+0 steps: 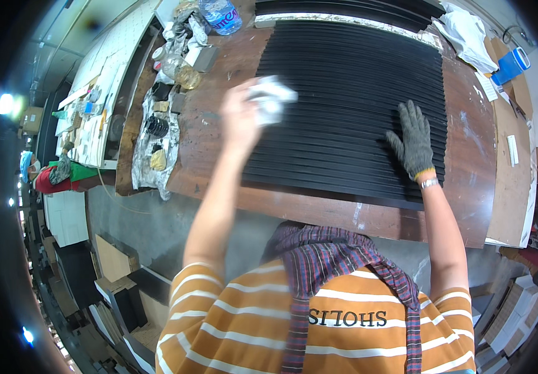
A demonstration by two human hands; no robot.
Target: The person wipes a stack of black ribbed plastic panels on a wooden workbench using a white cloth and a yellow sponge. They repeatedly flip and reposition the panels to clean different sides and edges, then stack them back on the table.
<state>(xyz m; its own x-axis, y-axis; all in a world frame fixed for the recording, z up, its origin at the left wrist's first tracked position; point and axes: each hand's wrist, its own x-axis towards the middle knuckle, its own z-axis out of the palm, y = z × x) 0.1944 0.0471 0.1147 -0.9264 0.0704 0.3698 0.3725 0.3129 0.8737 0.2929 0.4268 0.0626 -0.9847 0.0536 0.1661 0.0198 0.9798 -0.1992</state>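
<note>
Long black strips (337,87) lie side by side across the brown table (206,149), forming a ridged black surface. My left hand (242,113) is bare and closed on a white cloth (272,101), held at the left ends of the strips. Motion blurs both, and I cannot tell whether the cloth touches the strips. My right hand (413,138) wears a dark grey work glove with a yellow cuff. It lies flat on the strips near their right ends, fingers stretched out, holding nothing.
Bottles, a black coil and yellow blocks cover a stained sheet (150,140) at left. A large water bottle (221,15) stands at the back. A white strip (343,23) crosses behind the black ones. At right are a blue jug (510,65) and cardboard (510,187). A person (57,174) is far left.
</note>
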